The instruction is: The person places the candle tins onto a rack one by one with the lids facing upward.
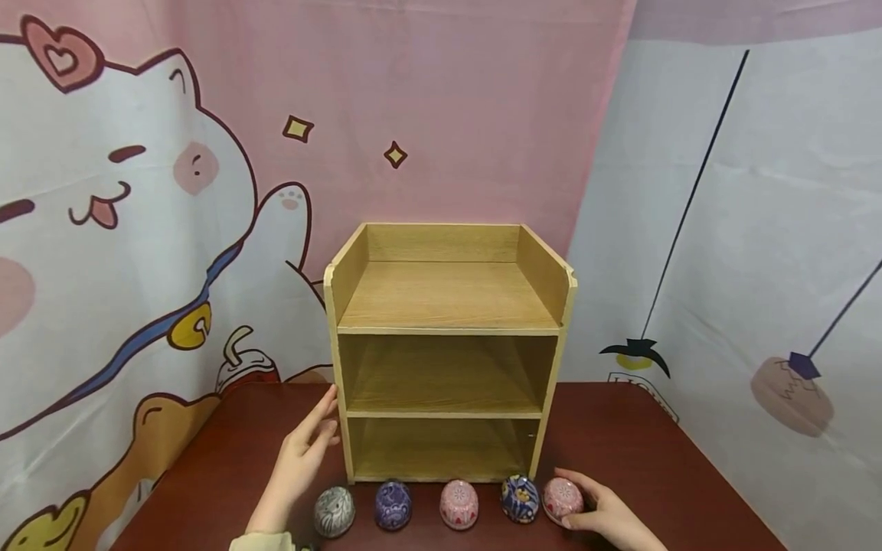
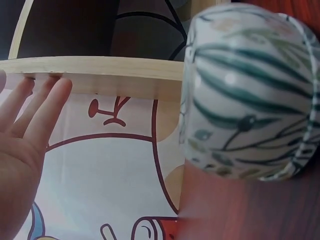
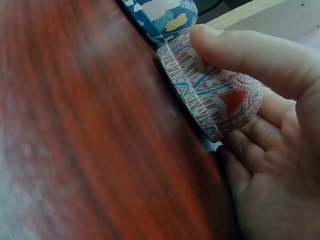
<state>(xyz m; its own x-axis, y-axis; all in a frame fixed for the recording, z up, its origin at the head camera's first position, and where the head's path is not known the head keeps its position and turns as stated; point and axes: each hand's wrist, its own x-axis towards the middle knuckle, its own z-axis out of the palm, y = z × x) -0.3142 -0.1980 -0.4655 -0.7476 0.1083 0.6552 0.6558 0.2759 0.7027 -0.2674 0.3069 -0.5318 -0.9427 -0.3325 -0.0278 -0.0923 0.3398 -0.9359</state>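
A small wooden shelf unit stands on the table. My left hand has its fingers nearly straight, the fingertips touching the shelf's left side panel. At the right end of a row of small rounded tins, my right hand holds a pink patterned tin between thumb and fingers. That tin rests on the table beside a blue tin with yellow shapes. Nearest my left hand is a white tin with green leaves. The far side of the held tin is hidden.
A purple tin and another pink tin stand in the row before the shelf. The dark red table extends to both sides. A printed cartoon cloth hangs behind and around it.
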